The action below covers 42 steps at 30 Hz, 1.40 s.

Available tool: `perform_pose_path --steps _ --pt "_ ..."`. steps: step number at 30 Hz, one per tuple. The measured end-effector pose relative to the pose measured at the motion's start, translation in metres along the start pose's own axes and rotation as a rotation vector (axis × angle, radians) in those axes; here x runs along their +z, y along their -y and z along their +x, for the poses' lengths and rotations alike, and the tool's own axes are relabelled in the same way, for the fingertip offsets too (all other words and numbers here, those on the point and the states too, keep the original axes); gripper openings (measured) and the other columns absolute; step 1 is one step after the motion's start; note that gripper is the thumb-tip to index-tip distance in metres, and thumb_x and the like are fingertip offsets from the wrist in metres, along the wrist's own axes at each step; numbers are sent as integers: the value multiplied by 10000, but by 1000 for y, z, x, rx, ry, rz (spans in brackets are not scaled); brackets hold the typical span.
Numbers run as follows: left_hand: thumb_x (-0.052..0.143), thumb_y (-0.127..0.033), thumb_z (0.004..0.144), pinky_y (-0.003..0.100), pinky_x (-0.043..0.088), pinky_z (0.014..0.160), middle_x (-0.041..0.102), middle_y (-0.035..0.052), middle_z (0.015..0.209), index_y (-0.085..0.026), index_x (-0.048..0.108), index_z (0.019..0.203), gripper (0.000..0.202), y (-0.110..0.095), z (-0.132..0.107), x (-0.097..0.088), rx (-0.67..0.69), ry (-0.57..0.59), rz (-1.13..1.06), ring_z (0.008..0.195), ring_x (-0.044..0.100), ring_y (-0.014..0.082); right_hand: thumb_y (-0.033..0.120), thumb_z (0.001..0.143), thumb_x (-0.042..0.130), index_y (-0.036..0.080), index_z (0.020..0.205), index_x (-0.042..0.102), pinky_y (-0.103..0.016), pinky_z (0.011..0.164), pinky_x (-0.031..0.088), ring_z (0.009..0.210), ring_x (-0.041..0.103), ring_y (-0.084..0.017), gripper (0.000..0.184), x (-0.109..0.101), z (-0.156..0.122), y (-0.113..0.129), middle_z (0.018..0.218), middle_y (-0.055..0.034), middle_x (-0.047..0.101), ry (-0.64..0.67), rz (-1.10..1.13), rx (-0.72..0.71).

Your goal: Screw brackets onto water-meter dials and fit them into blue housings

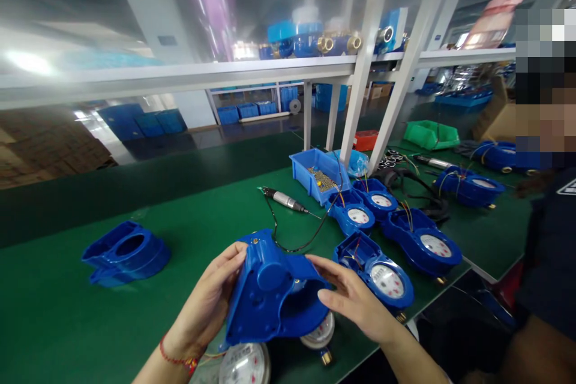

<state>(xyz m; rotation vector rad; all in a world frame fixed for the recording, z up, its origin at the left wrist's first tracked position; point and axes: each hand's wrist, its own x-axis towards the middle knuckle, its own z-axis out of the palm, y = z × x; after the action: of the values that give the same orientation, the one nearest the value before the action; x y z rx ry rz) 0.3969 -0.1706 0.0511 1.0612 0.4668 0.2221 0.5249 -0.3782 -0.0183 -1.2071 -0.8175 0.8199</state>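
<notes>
A green felt-like mat (67, 306) covers the bench, flat and matte, with a white steel frame (360, 66) rising at 12 o'clock and carrying a shelf of blue and brass parts. On the mat at 9 o'clock lies a spare shell (126, 252), glossy blue moulded plastic with a round opening on top. From 1 to 3 o'clock runs a cluster of meters (423, 243), each a blue plastic body with a round white dial under clear glass and thin coloured wires tucked in an open pocket; the nearest one sits just right of the hands. Behind them at 1 o'clock is a small blue bin (299, 165) with brass screws, and beside it a grey metal driver (283, 199), slim and cylindrical, its black cable looping toward the hands. At centre, low in view, the cover (270, 300), a smooth blue plastic housing with a rounded boss and a brass screw near its top edge, is tilted over a glass-faced dial (319, 333) that it partly hides. The left hand (209, 300), with a red cord at the wrist, grasps the cover's left edge; the right hand (351, 300) touches its right side with fingers spread, not clenched. Another person's dark sleeve shows at 3 o'clock.
</notes>
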Motion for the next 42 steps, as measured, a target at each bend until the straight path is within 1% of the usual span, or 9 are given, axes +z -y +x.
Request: perform_pose_path --steps 4,8,11,16,21,26,31,36,42 --pt "822 -401 615 164 409 492 512 -21 651 -138 566 783 403 -3 1 -7 98 -7 12 535 460 66 445 757 789 197 1284 500 -332 804 535 1024 566 -245 650 10 -5 -1 1286 -131 443 -11 37 -88" --pt "796 -465 627 219 510 790 640 76 1063 -156 626 1028 534 -3 3 -10 287 -209 -105 986 597 188 411 805 760 215 1261 489 -300 835 523 1053 552 -226 566 29 -5 -6 1200 -107 501 -179 163 -172" --pt "746 -535 654 278 487 923 564 111 1284 -158 604 1159 646 11 0 -4 203 -240 -277 1223 493 253 459 898 644 180 1202 454 -337 859 521 1043 571 -226 454 41 2 -13 1145 -124 553 -301 389 -94" --pt "795 -396 668 344 487 961 589 100 1267 -217 496 1312 732 39 -8 25 146 -158 -316 1163 559 263 560 876 621 160 1132 407 -365 713 560 1012 593 -279 521 53 16 -9 1149 -167 557 -298 406 4" --pt "562 -188 843 326 565 792 714 98 943 -135 573 1234 395 22 -6 33 70 -466 -515 780 692 206 553 984 389 193 1333 404 -438 1023 429 1250 435 -265 501 34 0 -5 1377 -139 407 -240 -175 -176" --pt "374 -207 906 246 569 621 719 73 772 -179 643 1149 364 7 -15 4 59 -718 -678 582 674 162 425 889 583 210 1441 270 -439 1069 390 1313 347 -269 670 17 -26 -21 1434 -110 330 -245 -981 -242" --pt "384 -226 903 257 560 552 715 124 816 -155 618 1183 371 18 -25 -7 30 -681 -623 589 668 175 364 943 421 112 1342 447 -435 1057 387 1272 380 -263 473 25 -17 -22 1374 -154 387 -152 -1072 -43" --pt "478 -255 887 209 536 534 706 118 953 -189 613 1182 331 21 -30 -4 108 -689 -635 715 679 171 392 837 620 156 1162 599 -462 990 395 1102 464 -292 402 47 16 1 1151 -112 536 40 -1323 90" --pt "527 -313 839 191 514 521 701 80 903 -189 626 1140 340 21 -36 -11 196 -719 -613 738 669 177 320 768 735 79 1011 657 -507 868 444 1017 506 -357 351 73 51 11 1039 -194 564 286 -1605 217"
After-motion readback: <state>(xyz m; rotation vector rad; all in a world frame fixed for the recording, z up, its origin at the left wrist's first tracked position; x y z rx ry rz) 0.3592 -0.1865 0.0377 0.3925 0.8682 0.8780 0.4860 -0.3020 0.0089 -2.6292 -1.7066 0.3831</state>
